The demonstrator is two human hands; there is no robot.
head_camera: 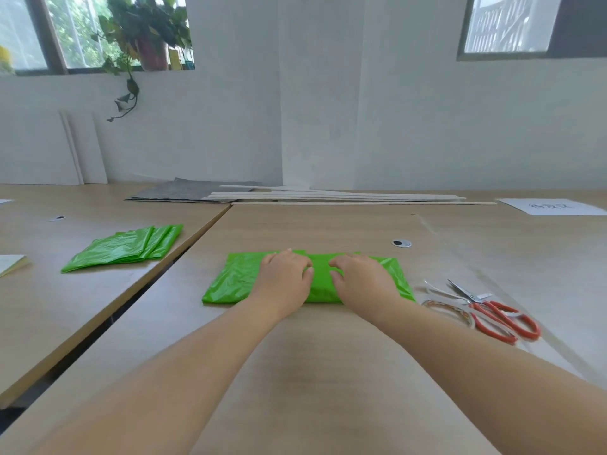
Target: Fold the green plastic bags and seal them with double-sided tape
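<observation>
A folded green plastic bag lies flat on the wooden table in front of me. My left hand and my right hand both rest palm down on its middle, close together, with fingers bent and fingertips pressing the plastic. The bag's centre is hidden under the hands. A roll of clear double-sided tape lies to the right of the bag, beside red-handled scissors.
A stack of several green bags lies on the adjoining table to the left. Long white strips and grey sheets sit by the far wall. A white paper lies far right. A cable hole is behind the bag.
</observation>
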